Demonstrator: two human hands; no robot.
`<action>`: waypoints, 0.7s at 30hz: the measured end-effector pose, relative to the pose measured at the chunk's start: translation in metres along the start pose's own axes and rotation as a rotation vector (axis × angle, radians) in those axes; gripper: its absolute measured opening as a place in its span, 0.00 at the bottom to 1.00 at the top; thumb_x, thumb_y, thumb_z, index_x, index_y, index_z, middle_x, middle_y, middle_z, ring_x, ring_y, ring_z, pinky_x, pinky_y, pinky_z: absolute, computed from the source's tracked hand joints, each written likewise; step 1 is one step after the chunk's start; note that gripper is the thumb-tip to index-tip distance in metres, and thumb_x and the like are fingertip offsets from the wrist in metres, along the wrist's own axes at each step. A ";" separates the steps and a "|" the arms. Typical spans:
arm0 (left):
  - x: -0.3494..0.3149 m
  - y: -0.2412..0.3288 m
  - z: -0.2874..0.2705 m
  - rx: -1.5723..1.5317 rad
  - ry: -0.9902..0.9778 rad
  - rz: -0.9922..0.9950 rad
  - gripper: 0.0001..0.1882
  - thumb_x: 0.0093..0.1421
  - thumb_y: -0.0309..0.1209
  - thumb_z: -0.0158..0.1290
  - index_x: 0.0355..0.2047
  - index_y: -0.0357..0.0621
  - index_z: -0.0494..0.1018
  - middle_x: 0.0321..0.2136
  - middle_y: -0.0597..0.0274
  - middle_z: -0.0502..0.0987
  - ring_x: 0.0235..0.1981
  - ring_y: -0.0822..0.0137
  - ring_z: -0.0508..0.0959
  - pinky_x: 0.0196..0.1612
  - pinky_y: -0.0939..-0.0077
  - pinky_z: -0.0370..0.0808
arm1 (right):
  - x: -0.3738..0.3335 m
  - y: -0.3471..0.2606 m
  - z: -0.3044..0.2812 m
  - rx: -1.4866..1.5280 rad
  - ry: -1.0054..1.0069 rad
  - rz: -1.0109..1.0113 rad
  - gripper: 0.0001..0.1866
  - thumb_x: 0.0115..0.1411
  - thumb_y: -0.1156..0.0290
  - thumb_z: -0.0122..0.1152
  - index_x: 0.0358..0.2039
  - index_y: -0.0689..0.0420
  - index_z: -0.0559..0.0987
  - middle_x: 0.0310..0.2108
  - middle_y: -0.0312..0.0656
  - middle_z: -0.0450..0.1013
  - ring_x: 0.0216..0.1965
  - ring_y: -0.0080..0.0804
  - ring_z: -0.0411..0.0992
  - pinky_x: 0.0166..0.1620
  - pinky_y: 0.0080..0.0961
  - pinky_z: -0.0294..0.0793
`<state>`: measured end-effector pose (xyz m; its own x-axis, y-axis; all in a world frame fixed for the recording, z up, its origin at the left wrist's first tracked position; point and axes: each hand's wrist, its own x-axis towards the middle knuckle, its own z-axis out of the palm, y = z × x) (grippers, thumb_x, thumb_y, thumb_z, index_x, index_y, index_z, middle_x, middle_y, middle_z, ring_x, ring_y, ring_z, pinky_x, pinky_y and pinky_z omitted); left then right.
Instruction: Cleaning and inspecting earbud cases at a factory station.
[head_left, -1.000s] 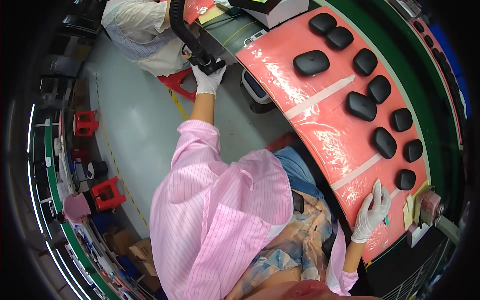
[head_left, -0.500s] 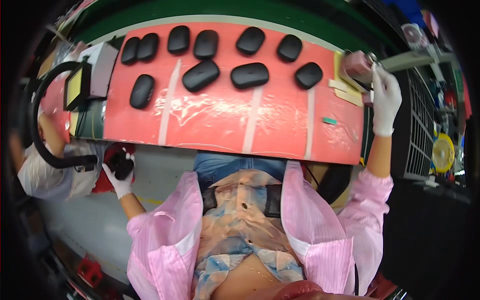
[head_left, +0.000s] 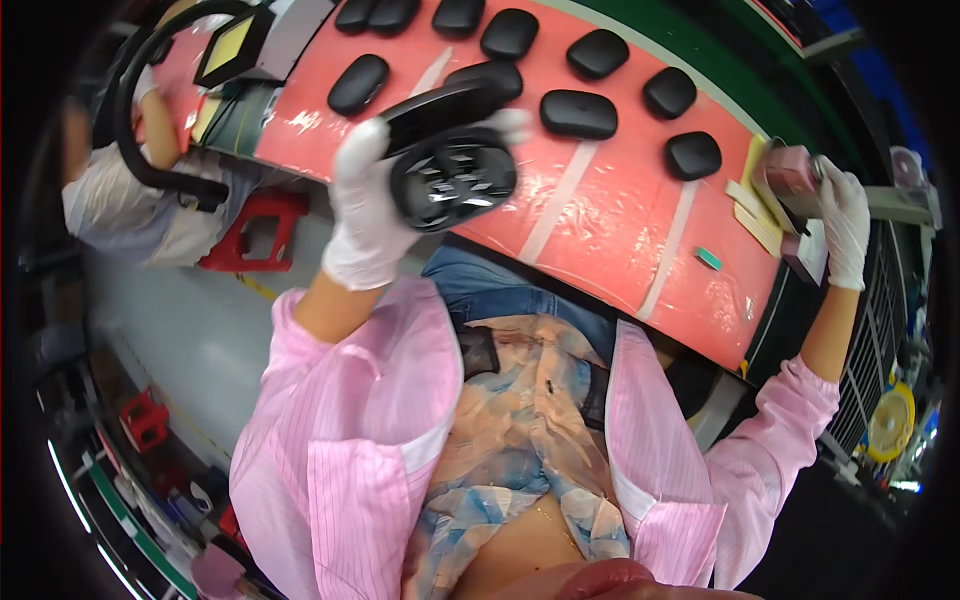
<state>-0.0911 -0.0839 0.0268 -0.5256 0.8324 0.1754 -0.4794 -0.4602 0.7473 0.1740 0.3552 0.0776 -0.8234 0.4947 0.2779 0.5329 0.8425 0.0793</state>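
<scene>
Grasps in the white-gloved left hand (head_left: 365,205) one opened black case (head_left: 455,182), held up over the near edge of a pink mat (head_left: 625,240). Faces its glossy hollow toward the wearer, lid (head_left: 440,112) raised on the far side, lid's long axis slanting from lower left to upper right. Rests the gloved right hand (head_left: 846,222) at a pinkish device (head_left: 790,172) beyond the mat's right end; cannot tell whether gripping or merely touching. Includes, farther out, ten closed black cases (head_left: 578,114), one partly blocked by the lid; small green piece (head_left: 708,259); black hose (head_left: 160,181), co-worker (head_left: 140,218) and red stool (head_left: 275,205) at left.
</scene>
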 end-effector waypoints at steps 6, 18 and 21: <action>0.024 -0.034 0.042 0.112 -0.095 -0.010 0.49 0.59 0.69 0.36 0.56 0.32 0.67 0.48 0.44 0.76 0.48 0.59 0.78 0.51 0.67 0.76 | -0.012 -0.037 0.000 0.312 0.249 0.014 0.12 0.64 0.73 0.52 0.46 0.59 0.79 0.40 0.40 0.75 0.40 0.30 0.74 0.46 0.23 0.71; 0.030 -0.059 0.058 0.123 -0.046 -0.141 0.47 0.59 0.67 0.40 0.59 0.32 0.63 0.51 0.45 0.74 0.51 0.58 0.76 0.54 0.66 0.74 | -0.067 -0.216 -0.017 0.834 0.047 -0.513 0.20 0.41 0.87 0.61 0.38 0.57 0.82 0.25 0.38 0.68 0.29 0.35 0.69 0.34 0.29 0.68; 0.028 -0.063 0.061 0.074 -0.073 -0.161 0.46 0.59 0.66 0.42 0.59 0.32 0.63 0.51 0.44 0.73 0.51 0.58 0.76 0.54 0.66 0.75 | -0.064 -0.233 -0.008 0.931 0.245 -0.490 0.20 0.40 0.86 0.60 0.37 0.58 0.82 0.24 0.38 0.68 0.28 0.34 0.68 0.34 0.29 0.69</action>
<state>-0.0333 -0.0126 0.0235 -0.3921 0.9151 0.0938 -0.4992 -0.2973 0.8139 0.1044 0.1254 0.0491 -0.7905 0.0907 0.6057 -0.2865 0.8193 -0.4967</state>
